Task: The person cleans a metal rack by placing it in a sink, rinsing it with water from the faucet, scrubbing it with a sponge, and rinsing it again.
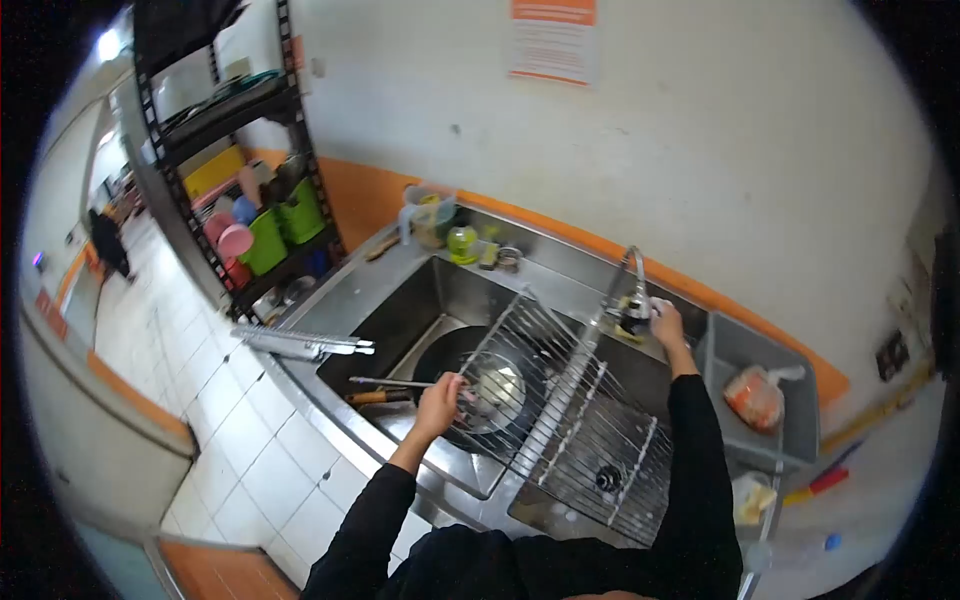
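A wire rack (600,440) lies slanted across the double sink, reaching over both basins. My left hand (438,406) is closed on the rack's left edge, above the left basin. Beneath that part of the rack, a dark wok (440,350) sits in the basin, with wet, shiny patches inside. A wooden handle (380,397) and a thin metal rod (390,381) stick out beside it. My right hand (666,322) is at the faucet (628,275) behind the right basin, its fingers curled at the faucet's right side. What exactly the fingertips press on is partly hidden.
A grey bin (800,365) holding a plastic bag of orange food (755,398) stands right. On the back ledge are a measuring jug (428,212) and a green bottle (463,245). A metal tray (300,343) overhangs the left edge. A shelf rack (312,150) holds green baskets.
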`<state>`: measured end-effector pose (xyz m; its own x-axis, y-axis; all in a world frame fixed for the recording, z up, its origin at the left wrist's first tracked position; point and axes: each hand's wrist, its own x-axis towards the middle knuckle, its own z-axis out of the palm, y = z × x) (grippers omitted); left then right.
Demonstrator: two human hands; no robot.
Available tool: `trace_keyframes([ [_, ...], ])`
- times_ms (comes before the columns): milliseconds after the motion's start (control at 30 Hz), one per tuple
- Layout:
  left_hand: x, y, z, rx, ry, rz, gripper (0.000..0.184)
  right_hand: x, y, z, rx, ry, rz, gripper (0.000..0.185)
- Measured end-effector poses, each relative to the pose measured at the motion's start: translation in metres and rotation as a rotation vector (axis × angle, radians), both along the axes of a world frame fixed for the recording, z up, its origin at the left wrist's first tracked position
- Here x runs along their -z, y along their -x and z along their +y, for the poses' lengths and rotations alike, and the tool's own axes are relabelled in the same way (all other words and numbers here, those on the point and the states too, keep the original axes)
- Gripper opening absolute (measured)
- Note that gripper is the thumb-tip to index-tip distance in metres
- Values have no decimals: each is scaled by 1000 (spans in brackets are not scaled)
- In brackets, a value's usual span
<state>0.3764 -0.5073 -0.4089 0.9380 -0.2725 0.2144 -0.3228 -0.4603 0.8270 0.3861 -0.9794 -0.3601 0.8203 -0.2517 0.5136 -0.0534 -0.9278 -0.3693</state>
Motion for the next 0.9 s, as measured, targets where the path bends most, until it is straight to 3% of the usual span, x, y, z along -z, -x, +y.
trace_keyframes([
  [100,12,-2,-2,-39,57,152,25,29,-31,-35,-199,84,-34,22],
  [133,7,0,-2,-45,34,145,26,18,-31,-20,-130,-417,86,24],
  [167,1,2,-1,-61,12,140,26,25,-33,-10,-128,-919,-18,30],
  [200,7,3,0,-54,-4,102,26,33,-38,-13,-209,-657,-43,31],
  [233,11,-2,1,-42,-20,50,26,52,-58,-27,-71,-1396,-57,32],
  [267,11,-2,1,-48,-50,36,29,71,-62,-37,-234,-677,-50,31],
  [300,9,-1,2,-33,-89,25,31,87,-70,-39,-334,-1161,-130,28],
  [367,-8,4,2,13,-48,122,30,105,-66,-43,-405,-1545,-240,26],
  [400,-8,4,2,23,-10,127,29,102,-63,-42,-410,-1560,-235,26],
  [467,-14,9,-1,5,38,146,28,99,-50,-43,-172,-324,-37,24],
  [600,-11,6,-1,0,56,82,26,99,-49,-33,-98,-377,-91,22],
  [667,-8,7,-2,5,67,54,26,103,-53,-42,-95,-208,-84,23],
  [767,-14,6,1,-6,59,96,26,72,-36,-12,-143,-300,1,26],
  [800,-13,6,1,-11,50,117,25,85,-37,-15,-70,-31,8,29],
  [833,-11,7,-1,-17,47,141,25,88,-29,-14,-72,-24,34,29],
  [900,1,2,-1,-36,15,-42,25,73,-16,-4,-42,634,381,30],
])
